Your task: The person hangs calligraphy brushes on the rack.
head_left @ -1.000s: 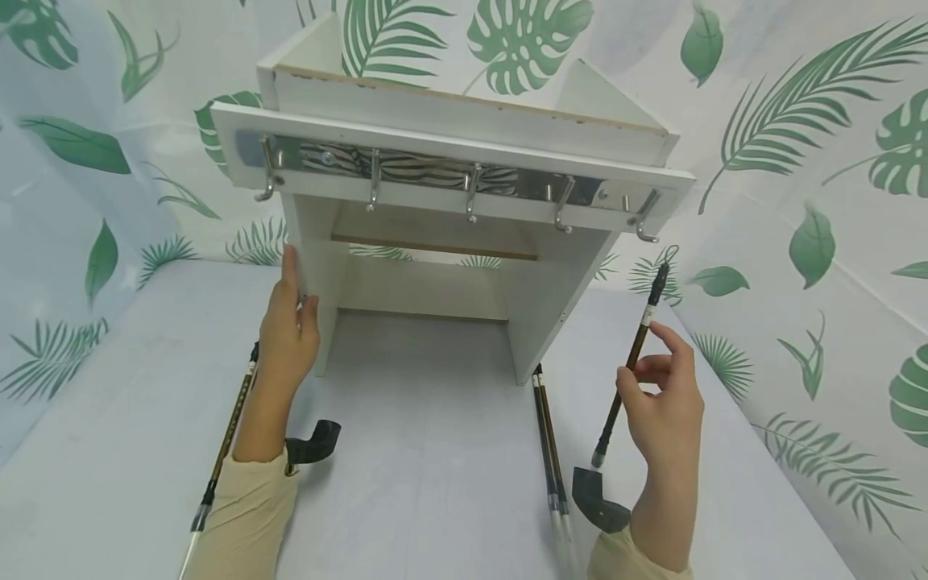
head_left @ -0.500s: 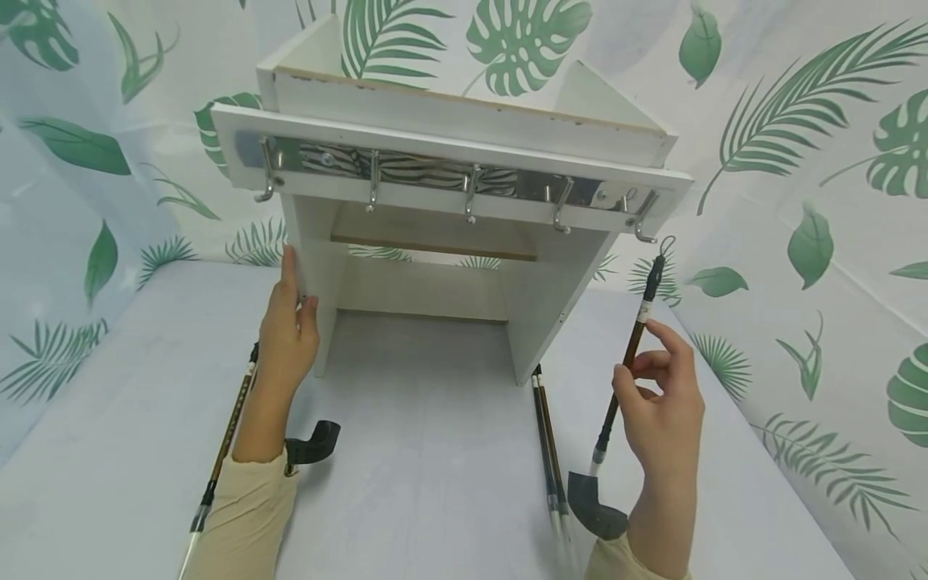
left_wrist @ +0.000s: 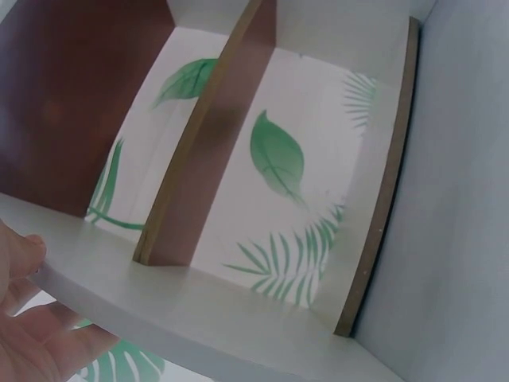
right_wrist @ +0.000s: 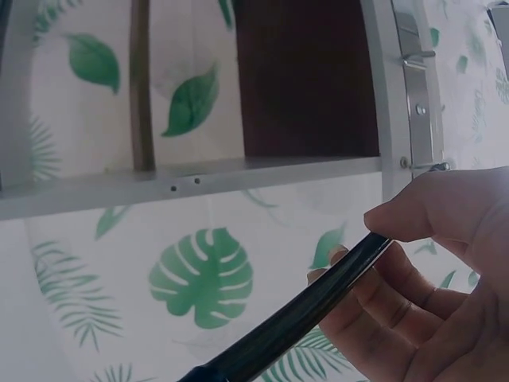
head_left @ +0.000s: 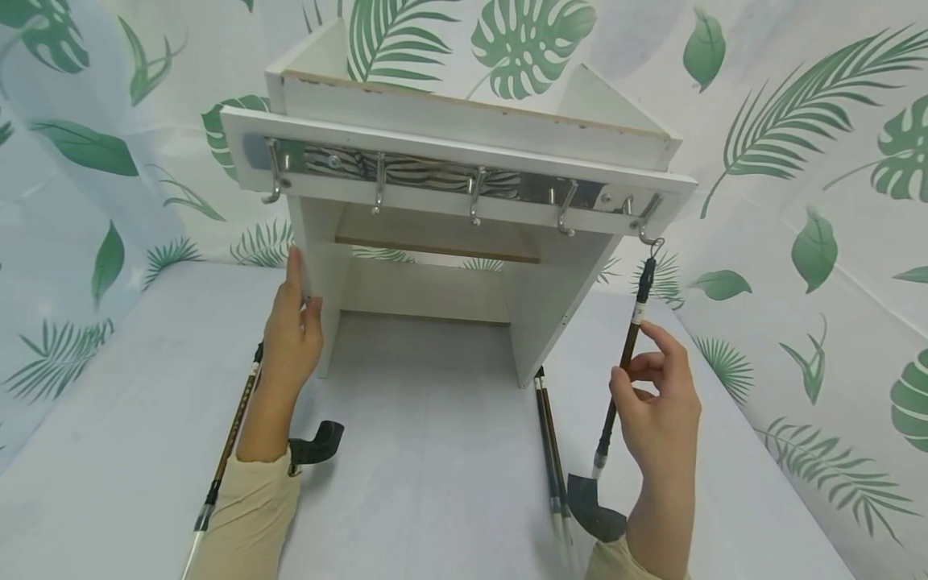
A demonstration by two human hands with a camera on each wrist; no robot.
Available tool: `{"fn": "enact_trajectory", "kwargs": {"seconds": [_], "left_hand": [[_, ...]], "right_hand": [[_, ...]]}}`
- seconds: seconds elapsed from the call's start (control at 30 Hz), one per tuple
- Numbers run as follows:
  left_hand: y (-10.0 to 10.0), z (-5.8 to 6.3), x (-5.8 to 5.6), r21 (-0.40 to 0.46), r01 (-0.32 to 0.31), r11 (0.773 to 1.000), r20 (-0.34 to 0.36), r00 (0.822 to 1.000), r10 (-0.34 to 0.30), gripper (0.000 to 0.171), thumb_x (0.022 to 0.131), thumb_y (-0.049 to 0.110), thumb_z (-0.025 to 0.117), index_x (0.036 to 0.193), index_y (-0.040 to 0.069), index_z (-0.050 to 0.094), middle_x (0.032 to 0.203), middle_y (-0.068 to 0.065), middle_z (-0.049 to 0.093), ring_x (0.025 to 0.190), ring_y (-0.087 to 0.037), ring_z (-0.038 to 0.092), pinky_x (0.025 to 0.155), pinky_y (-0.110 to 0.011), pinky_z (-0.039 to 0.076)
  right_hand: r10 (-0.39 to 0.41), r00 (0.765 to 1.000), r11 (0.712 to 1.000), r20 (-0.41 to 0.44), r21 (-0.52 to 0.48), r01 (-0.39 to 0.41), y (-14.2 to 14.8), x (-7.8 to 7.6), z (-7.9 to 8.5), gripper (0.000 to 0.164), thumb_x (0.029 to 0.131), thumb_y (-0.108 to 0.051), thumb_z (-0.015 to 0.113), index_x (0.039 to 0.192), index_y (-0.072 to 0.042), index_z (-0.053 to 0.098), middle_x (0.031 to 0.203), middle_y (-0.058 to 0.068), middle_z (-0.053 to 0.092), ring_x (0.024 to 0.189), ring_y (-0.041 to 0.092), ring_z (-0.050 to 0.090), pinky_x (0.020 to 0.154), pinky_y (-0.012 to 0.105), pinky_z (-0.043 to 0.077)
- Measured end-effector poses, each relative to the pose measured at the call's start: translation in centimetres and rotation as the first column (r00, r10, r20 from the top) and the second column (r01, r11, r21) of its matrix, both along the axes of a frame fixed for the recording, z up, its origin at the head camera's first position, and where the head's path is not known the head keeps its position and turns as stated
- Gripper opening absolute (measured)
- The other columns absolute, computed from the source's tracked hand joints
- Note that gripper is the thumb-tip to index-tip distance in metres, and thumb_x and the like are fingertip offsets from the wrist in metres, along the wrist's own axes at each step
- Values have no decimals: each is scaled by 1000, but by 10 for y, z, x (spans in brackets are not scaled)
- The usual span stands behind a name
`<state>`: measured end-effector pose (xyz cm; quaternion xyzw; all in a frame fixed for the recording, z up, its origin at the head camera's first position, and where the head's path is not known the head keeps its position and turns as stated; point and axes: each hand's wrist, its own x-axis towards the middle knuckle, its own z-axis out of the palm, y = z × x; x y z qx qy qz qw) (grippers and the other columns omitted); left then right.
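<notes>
In the head view, my right hand (head_left: pixel 658 395) pinches a dark-handled calligraphy brush (head_left: pixel 629 354) between thumb and fingers, upright and slightly tilted. Its cord loop (head_left: pixel 656 244) overlaps the tip of the rightmost metal hook (head_left: pixel 648 221). Only part of the brush handle (right_wrist: pixel 310 306) shows in the right wrist view. A white shelf unit (head_left: pixel 464 153) carries a row of several hooks along its front rail. My left hand (head_left: pixel 292 330) holds the shelf's left side panel, thumb at the front edge and fingers along the outside; the left wrist view shows the thumb (left_wrist: pixel 24 253) at that edge.
One calligraphy brush (head_left: pixel 235 427) lies on the table left of my forearm. Two more brushes (head_left: pixel 549 443) lie together right of the shelf's foot. Black wrist mounts (head_left: pixel 316 443) stick out from both wrists. A leaf-patterned cloth (head_left: pixel 819 242) hangs behind and around the table.
My right hand has shifted slightly left with the brush, bringing its cord loop from beside the shelf to the rightmost hook's tip. The left hand has kept its hold on the panel.
</notes>
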<state>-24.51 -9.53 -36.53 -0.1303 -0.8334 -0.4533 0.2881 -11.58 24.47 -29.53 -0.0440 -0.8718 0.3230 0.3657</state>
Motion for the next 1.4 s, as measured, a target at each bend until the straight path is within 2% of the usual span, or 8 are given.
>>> {"fn": "enact_trajectory", "kwargs": {"seconds": [0.2,0.53,0.77,0.83,1.0,1.07,1.23,1.4], "left_hand": [[0,-1,0,0,3,1000,-8,1000,-3,60,96,5,40,147,7,9,130,-33,37,121,-46,39,92,-59,42],[0,0,-1,3,0,1000,21,1000,0,60,96,5,39,147,8,8,132,-32,36,122,-45,39,93,-58,42],[0,0,1,-5,-3,1000,6,1000,3,61,96,5,41,147,8,9,131,-31,37,122,-45,39,92,-57,43],[0,0,1,-6,-2,1000,4,1000,2,61,96,5,41,147,8,8,131,-31,37,122,-45,39,92,-57,43],[0,0,1,-8,-5,1000,-8,1000,5,60,96,6,41,147,7,9,130,-32,38,120,-45,40,91,-57,44],[0,-1,0,-7,-5,1000,-10,1000,5,60,96,7,41,147,7,9,130,-32,37,121,-45,40,91,-57,44],[0,-1,0,1,-1,1000,6,1000,1,60,96,6,41,147,7,9,132,-32,36,122,-45,39,91,-57,44],[0,-1,0,-3,-2,1000,-3,1000,2,59,96,8,41,147,7,9,131,-32,37,121,-45,40,91,-57,44]], "right_hand": [[-10,1000,1000,14,12,10,1,-1,-1,54,81,6,54,132,-10,44,81,7,50,77,-12,45,64,-5,37],[-20,999,999,32,36,19,2,-2,-4,54,82,5,54,133,-10,43,83,11,51,77,-11,44,66,-6,35],[-20,999,999,43,38,18,1,-4,-5,55,82,5,54,133,-10,42,84,12,51,82,17,53,66,-7,34],[-23,999,999,45,41,21,1,-4,-5,54,82,5,54,133,-10,42,84,12,51,82,14,54,65,-7,34],[-35,998,999,54,40,33,1,-6,-6,53,83,3,54,133,-11,43,84,10,52,75,-11,45,61,-5,36],[-32,998,999,56,30,30,0,-8,-6,53,83,3,54,133,-11,43,84,10,52,74,-15,43,61,-5,36],[-31,998,1000,53,1,31,-1,-10,-9,53,82,4,55,132,-11,44,83,10,52,75,-10,45,63,-5,36],[-40,998,999,43,0,40,-1,-13,-10,54,82,4,55,132,-11,44,83,9,53,76,5,50,64,-5,36]]}}
